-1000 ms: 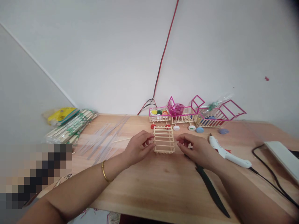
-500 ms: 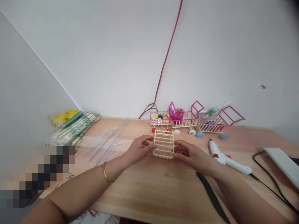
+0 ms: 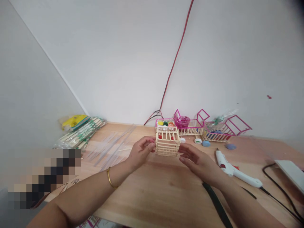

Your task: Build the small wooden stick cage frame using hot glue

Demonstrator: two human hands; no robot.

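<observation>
A small open box made of glued wooden sticks point(image 3: 167, 141) is held just above the wooden table point(image 3: 156, 190), tilted so its slatted front faces me. My left hand point(image 3: 141, 151) pinches its left edge with thumb and fingertips; a gold bangle sits on that wrist. My right hand point(image 3: 196, 160) touches the box's lower right corner, fingers curled and partly stretched under it.
Behind the box stand pink-and-wood stick baskets point(image 3: 201, 128) with coloured bottle caps. A white glue gun point(image 3: 234, 169) and its cable lie at right, a dark blade point(image 3: 217, 204) lies near my right forearm. Packs of chopsticks point(image 3: 80, 133) and clear strips point(image 3: 111, 147) lie at left.
Both hands have lifted the stick box off the table and tipped it upright, so its slatted side now faces me. The view has also shifted slightly.
</observation>
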